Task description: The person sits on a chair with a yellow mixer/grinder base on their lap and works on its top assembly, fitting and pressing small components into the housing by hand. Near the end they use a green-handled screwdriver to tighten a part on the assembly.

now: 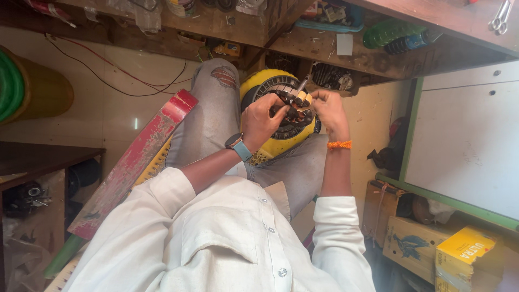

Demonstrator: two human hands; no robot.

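— We get soft, even daylight here; the pale floor and the white panel read brightest, without harsh glare

— We agree, and we see deep shadow under the wooden shelf and in the left corner. The white shirt stays unclipped. Focus holds mid-frame; we notice slight softness and stretching toward the edges

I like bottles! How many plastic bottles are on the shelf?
2: a green bottle and a blue bottle, lying side by side on the shelf at upper right. Others may be hidden.
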